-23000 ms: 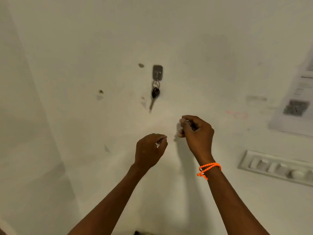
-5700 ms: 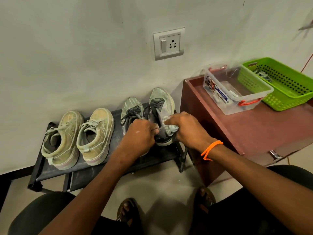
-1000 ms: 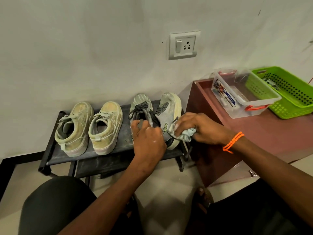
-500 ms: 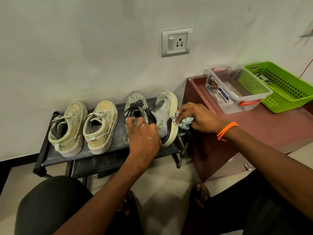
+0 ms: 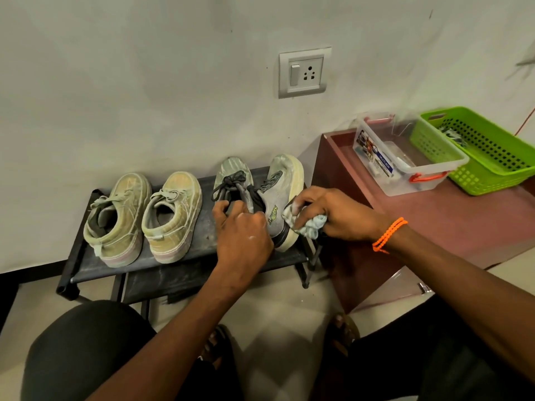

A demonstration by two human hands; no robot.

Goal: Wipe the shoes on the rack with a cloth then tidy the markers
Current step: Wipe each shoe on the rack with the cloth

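A low black shoe rack [image 5: 185, 256] stands against the wall. On its left sit two dusty beige sneakers [image 5: 144, 218]. On its right are two grey laced sneakers; the right grey sneaker [image 5: 282, 189] is tipped on its side, sole facing right. My left hand [image 5: 243, 233] grips that sneaker at its opening, beside the left grey sneaker [image 5: 233, 176]. My right hand [image 5: 333, 212], with an orange wristband, holds a crumpled pale cloth [image 5: 304, 224] against the tipped sneaker's cream sole near the heel. No markers can be made out.
A dark red cabinet [image 5: 434, 227] stands right of the rack, carrying a clear plastic box [image 5: 405, 163] with red handles and a green perforated basket [image 5: 486, 157]. A wall socket [image 5: 304, 72] is above the rack. My knees and sandalled feet fill the foreground floor.
My right hand with the cloth has stayed on the tipped grey sneaker's sole, shifting slightly along its edge towards the heel. My left hand keeps holding the same sneaker.
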